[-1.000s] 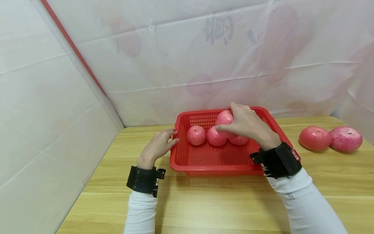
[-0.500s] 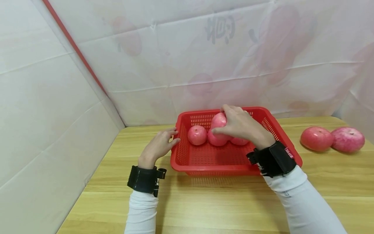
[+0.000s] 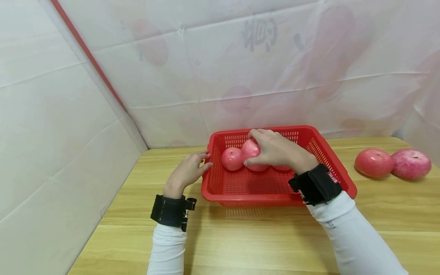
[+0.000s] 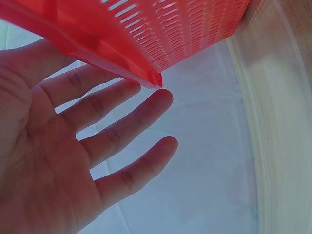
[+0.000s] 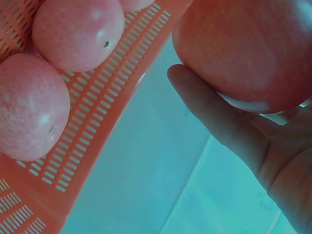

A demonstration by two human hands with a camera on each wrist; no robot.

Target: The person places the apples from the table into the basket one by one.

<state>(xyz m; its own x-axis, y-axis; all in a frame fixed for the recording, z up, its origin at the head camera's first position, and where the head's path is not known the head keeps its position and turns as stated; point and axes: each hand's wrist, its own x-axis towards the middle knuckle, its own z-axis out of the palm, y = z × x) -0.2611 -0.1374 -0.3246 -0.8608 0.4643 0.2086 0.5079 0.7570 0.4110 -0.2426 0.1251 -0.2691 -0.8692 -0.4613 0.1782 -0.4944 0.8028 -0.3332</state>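
My right hand grips a pink apple over the red slotted basket, thumb on the near side and fingers over the top. In the right wrist view this apple sits above the palm, apart from two apples lower in the basket. One apple rests near the basket's left end; others beside it are partly hidden under my right hand. My left hand is at the basket's left rim, thumb over the edge. In the left wrist view its fingers are spread and fairly straight by the rim.
To the right of the basket, a pink apple and a darker, streaked one sit side by side on the wooden table. A pale printed sheet stands behind the table, and another white panel along its left side.
My right hand has moved left and lower over the basket with the apple in its grip. My left hand keeps its place at the rim.
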